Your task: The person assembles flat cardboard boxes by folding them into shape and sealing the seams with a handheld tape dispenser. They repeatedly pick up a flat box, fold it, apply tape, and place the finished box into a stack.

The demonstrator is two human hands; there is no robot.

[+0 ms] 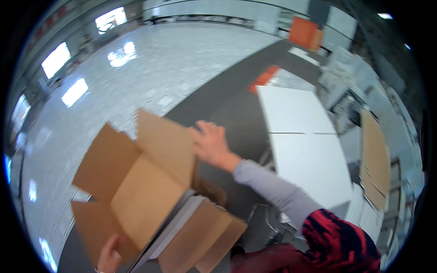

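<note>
One open cardboard carton is getting all the attention from where I'm standing, sitting low and left of centre between the worker's hands, flaps splayed out, though I can't see what it rests on. The right hand is up at the edge of the far flap, fingers loosely bent and partly spread; can't tell if it's actually pinching the cardboard or just touching it. The left hand is a blur by the lower-left flap, so no clue how far open it is or whether it's got hold of anything. Some grey and white layered edges show along the near side. My guess is we're at the flap-handling step, getting the carton's top sorted. Next move, I'd say, calls for a proper grip on each side and steering those flaps without snagging the layers. White panels lie off to the right, well apart from both hands.
</note>
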